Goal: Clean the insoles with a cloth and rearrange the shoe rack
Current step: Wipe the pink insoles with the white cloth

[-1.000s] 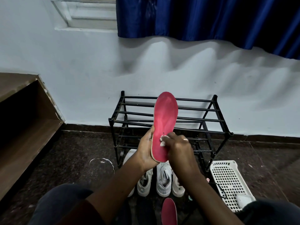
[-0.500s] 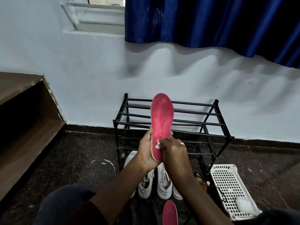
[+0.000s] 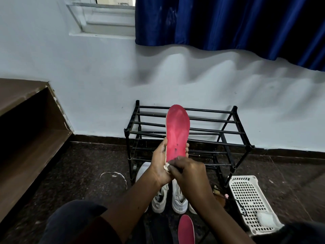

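The person wears dark, plain clothes, and only parts of them show. A deep maroon sleeve (image 3: pixel 98 233) covers the left upper arm and ends about the elbow. From there the left forearm (image 3: pixel 133 199) runs bare to the left hand (image 3: pixel 160 168). The right forearm (image 3: pixel 211 208) is bare along all of its visible length, up to the right hand (image 3: pixel 189 173). Dark navy trousers (image 3: pixel 73 221) cover the legs. The cloth looks matte and smooth over the rounded left knee, while the right knee (image 3: pixel 292 233) is just a dark, blurred shape. The fingers end in short nails, too small to see in detail.
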Tool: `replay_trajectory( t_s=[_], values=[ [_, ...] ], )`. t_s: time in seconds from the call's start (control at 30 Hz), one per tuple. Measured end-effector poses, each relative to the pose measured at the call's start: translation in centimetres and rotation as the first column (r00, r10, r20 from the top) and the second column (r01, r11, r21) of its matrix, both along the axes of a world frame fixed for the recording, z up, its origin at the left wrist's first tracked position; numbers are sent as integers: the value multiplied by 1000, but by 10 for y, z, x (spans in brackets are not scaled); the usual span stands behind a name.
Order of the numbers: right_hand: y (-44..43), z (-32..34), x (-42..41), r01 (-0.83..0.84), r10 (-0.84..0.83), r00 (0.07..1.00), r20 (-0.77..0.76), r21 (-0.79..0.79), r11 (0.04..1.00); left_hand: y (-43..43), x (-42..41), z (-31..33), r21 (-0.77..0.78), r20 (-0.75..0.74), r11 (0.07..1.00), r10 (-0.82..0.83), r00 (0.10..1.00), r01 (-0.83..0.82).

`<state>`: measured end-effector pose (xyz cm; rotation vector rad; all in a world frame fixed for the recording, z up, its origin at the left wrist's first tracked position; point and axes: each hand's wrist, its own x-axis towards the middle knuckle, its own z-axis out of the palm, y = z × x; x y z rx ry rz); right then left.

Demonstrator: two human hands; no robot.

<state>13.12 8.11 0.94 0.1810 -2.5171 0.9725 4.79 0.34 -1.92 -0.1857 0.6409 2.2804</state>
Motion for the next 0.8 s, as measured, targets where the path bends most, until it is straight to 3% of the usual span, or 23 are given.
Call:
replay_trajectory(
  t_s=[0.23,0.43,0.53,0.63,0.8],
  values=[
    [17,16,-52,184,-186,982,31,44,982,9,13,5,10,-21,996,-86,996,86],
    [6,13,-24,70,-73,994,86,34,997,4,7,1,-40,-22,996,-81,996,80],
    [-1,10,-5,-17,9,982,189,44,999,2,1,-6,-29,-8,999,-30,1000,30],
    [2,9,-2,11,-7,964,265,-11,1000,0,0,-8,-1,-4,1000,0,1000,0],
    [7,14,-25,104,-105,987,123,15,994,3,2,-3,-33,-47,999,-35,998,33]
  ],
)
